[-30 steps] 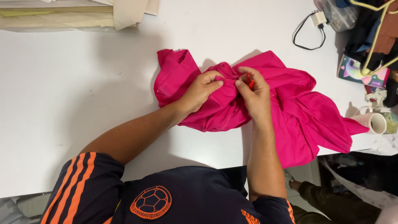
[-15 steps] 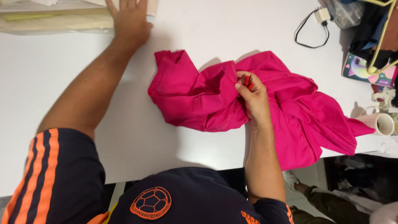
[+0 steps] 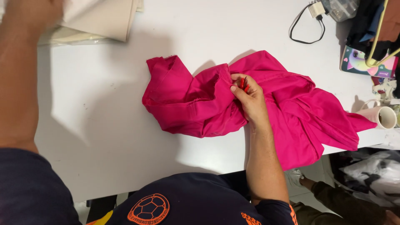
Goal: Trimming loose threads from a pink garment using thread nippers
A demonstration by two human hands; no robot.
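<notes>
**Pink garment held at mid-frame, left hand stretched to the upper left**

A crumpled bright pink garment (image 3: 291,112) is spread over the white counter (image 3: 104,125) from the centre of the frame toward the right edge, where a fold of it hangs over the counter's near rim. The right hand (image 3: 249,98) is laid on the garment near its middle, and a small red tool (image 3: 244,83) is pinched between the thumb and the fingers, so the grip is closed narrowly on that tool. The tool's tip is pressed against a raised fold of the pink cloth; what kind of tool it is cannot be made out.

The left hand (image 3: 31,12) is seen at the upper left corner of the frame, blurred, over a stack of folded cream fabric (image 3: 100,21) that lies at the far edge of the counter. Whether its grip is wide or closed on the cream fabric cannot be told. It is well apart from the pink garment.

At the upper right a black cable with a white plug (image 3: 306,25) is coiled on the counter, and a colourful flat box (image 3: 366,62) is seen beside a heap of dark clothing. A pale mug (image 3: 381,116) is lying on its side at the right edge, just beside the pink garment's end.
</notes>
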